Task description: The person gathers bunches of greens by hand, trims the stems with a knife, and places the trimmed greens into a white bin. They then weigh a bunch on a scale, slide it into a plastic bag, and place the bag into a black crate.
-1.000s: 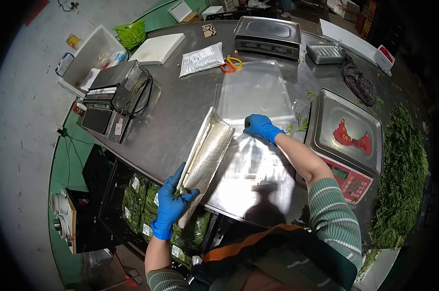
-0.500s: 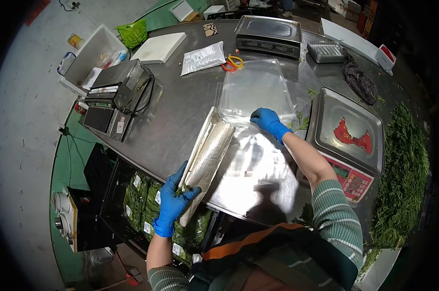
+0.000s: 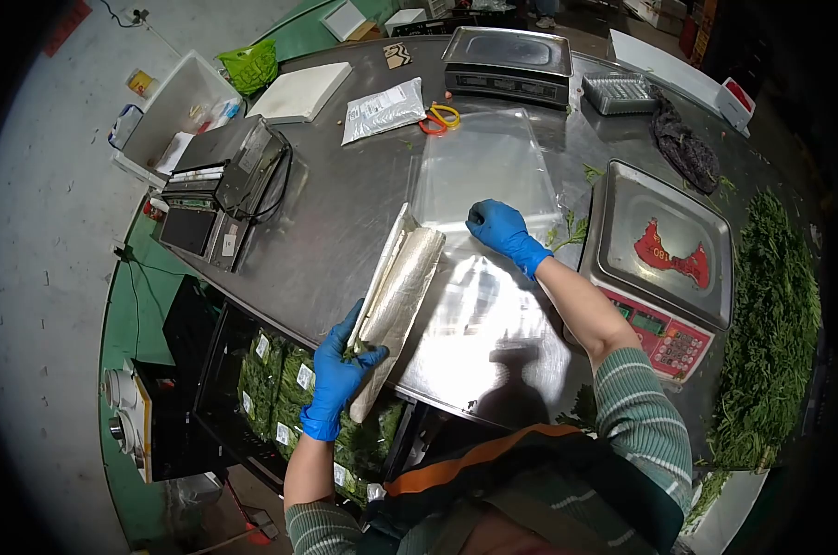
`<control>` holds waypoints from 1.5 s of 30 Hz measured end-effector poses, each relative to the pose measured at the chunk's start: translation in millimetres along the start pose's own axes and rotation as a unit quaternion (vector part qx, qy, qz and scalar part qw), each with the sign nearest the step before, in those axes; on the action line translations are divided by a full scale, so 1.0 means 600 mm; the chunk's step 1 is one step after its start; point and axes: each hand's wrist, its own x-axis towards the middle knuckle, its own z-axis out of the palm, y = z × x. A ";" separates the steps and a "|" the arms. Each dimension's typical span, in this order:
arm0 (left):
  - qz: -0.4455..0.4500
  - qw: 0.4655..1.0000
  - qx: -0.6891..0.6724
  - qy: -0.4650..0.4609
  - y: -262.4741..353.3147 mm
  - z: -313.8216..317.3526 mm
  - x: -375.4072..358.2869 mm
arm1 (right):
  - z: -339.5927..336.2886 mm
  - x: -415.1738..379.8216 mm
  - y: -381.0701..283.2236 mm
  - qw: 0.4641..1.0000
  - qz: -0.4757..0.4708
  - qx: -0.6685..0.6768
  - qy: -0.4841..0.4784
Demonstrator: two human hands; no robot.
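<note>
My left hand (image 3: 338, 372), in a blue glove, is wrapped round the lower part of a folded silver foil sheet (image 3: 402, 289). This sheet is bent into a long trough with a pale edge, and a bit of green shows by my thumb. At the near edge of a stack of clear plastic bags (image 3: 488, 166), my gloved right hand (image 3: 502, 229) has its fingers curled together. Whatever they pinch, if anything, is hidden. A green sprig (image 3: 571, 231) lies beside that wrist, left of the red scale (image 3: 664, 259).
Leafy greens (image 3: 770, 342) are heaped at the right. A crate of labelled green packs (image 3: 280, 398) sits below the table's front edge. A black machine (image 3: 224, 185) stands at left; scissors (image 3: 439, 118), a silver packet (image 3: 382, 111) and another scale (image 3: 509, 65) lie farther back.
My right hand has moved slightly left and up, its fingers more curled. My left hand and the foil sheet have shifted only a little.
</note>
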 end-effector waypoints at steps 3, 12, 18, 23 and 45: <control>-0.025 0.999 -0.037 -0.005 0.013 0.000 0.001 | 0.025 -0.010 0.023 0.998 -0.012 -0.022 -0.059; -0.019 0.999 -0.026 -0.002 0.015 0.001 -0.006 | 0.035 0.001 0.058 0.987 0.069 0.066 -0.131; 0.027 0.999 0.019 -0.012 0.017 0.010 0.004 | 0.027 0.005 0.044 0.990 0.027 0.079 -0.114; 0.011 1.000 -0.020 -0.021 0.021 0.020 0.013 | 0.030 -0.018 0.033 0.986 0.054 0.052 -0.149; 0.029 0.999 -0.037 -0.015 0.001 0.004 0.007 | 0.034 -0.024 0.052 0.983 0.086 0.083 -0.141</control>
